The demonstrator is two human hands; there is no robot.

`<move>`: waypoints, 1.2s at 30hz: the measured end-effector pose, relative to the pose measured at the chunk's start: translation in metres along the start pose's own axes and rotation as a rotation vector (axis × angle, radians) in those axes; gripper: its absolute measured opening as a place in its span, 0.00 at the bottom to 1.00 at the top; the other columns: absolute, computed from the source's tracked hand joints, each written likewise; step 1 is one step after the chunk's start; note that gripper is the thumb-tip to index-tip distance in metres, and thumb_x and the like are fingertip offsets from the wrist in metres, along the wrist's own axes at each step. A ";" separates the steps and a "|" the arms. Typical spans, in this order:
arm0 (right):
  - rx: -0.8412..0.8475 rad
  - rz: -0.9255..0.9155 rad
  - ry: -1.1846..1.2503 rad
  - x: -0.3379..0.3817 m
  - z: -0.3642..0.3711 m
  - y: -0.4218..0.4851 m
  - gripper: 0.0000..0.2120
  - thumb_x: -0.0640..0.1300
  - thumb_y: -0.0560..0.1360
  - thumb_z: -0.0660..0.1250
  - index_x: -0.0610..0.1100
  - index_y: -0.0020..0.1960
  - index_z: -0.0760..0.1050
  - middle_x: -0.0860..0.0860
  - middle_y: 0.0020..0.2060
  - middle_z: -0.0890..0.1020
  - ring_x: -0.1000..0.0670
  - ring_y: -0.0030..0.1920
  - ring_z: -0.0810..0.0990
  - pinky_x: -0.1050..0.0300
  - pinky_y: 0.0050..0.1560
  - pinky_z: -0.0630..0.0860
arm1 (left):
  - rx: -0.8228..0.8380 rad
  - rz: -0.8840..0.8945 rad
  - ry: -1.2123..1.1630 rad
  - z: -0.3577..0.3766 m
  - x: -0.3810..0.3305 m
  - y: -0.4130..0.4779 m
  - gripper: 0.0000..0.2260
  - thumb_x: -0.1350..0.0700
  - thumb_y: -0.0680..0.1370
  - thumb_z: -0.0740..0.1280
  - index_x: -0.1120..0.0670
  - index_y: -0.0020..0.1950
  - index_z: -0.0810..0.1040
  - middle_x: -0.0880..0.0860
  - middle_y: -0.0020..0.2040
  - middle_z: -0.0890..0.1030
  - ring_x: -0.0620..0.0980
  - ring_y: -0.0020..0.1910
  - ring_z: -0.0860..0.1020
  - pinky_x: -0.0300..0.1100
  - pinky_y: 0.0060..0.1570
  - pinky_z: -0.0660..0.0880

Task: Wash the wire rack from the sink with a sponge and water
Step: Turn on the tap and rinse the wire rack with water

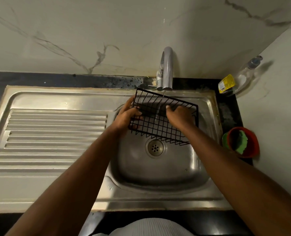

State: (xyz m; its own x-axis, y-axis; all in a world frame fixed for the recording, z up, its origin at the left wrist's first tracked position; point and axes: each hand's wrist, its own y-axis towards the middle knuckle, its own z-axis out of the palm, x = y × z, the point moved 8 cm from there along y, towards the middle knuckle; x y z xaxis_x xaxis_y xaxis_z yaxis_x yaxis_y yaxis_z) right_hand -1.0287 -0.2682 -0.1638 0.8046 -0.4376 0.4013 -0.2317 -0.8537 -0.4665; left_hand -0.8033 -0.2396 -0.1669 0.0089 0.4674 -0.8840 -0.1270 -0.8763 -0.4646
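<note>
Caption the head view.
Left hand and right hand hold a black wire rack under a running chrome tap over a stainless steel sink.

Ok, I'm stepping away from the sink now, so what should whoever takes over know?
Left hand grips the black wire rack by its left edge; right hand curls over its wires.
Rack is held tilted over the steel sink basin, under the chrome tap with water running.
Green sponge sits in the red bowl at right, untouched.
Rack wet; scrubbing not evident, so scrub and rinse.
</note>
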 end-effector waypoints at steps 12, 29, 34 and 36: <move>0.261 0.165 1.106 0.084 0.095 -0.040 0.66 0.91 0.55 0.45 0.52 0.83 0.57 0.47 0.82 0.59 0.44 0.80 0.61 0.37 0.76 0.60 | -0.001 -0.059 -0.101 0.030 0.019 0.002 0.27 0.39 0.85 0.58 0.37 0.83 0.56 0.55 0.82 0.64 0.59 0.79 0.64 0.65 0.74 0.66; 0.655 -0.347 0.869 0.105 0.078 -0.087 0.45 0.76 0.77 0.49 0.51 0.85 0.49 0.51 0.83 0.55 0.54 0.82 0.55 0.53 0.81 0.55 | -0.129 0.012 -0.122 0.012 -0.005 0.017 0.25 0.33 0.78 0.68 0.46 0.71 0.76 0.55 0.64 0.83 0.56 0.64 0.82 0.61 0.64 0.79; 0.630 -0.630 0.034 0.038 0.080 -0.083 0.32 0.68 0.84 0.45 0.54 0.81 0.63 0.52 0.79 0.67 0.50 0.79 0.65 0.46 0.78 0.62 | -0.151 0.032 -0.104 0.002 -0.012 0.006 0.18 0.36 0.83 0.61 0.41 0.69 0.76 0.52 0.60 0.85 0.57 0.59 0.84 0.55 0.55 0.82; 0.507 -0.641 -0.184 0.015 0.064 -0.069 0.32 0.71 0.82 0.42 0.59 0.80 0.63 0.53 0.78 0.69 0.48 0.77 0.68 0.43 0.74 0.67 | -0.160 0.004 -0.098 -0.002 -0.008 0.001 0.19 0.32 0.82 0.60 0.37 0.69 0.75 0.52 0.61 0.84 0.57 0.60 0.83 0.58 0.55 0.81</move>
State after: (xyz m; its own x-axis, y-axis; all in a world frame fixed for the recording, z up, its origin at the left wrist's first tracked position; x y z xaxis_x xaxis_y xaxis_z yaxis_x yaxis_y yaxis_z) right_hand -0.9660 -0.1977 -0.1760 0.7833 0.1798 0.5951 0.5398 -0.6716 -0.5075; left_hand -0.8015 -0.2441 -0.1604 -0.0889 0.4657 -0.8805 0.0322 -0.8822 -0.4699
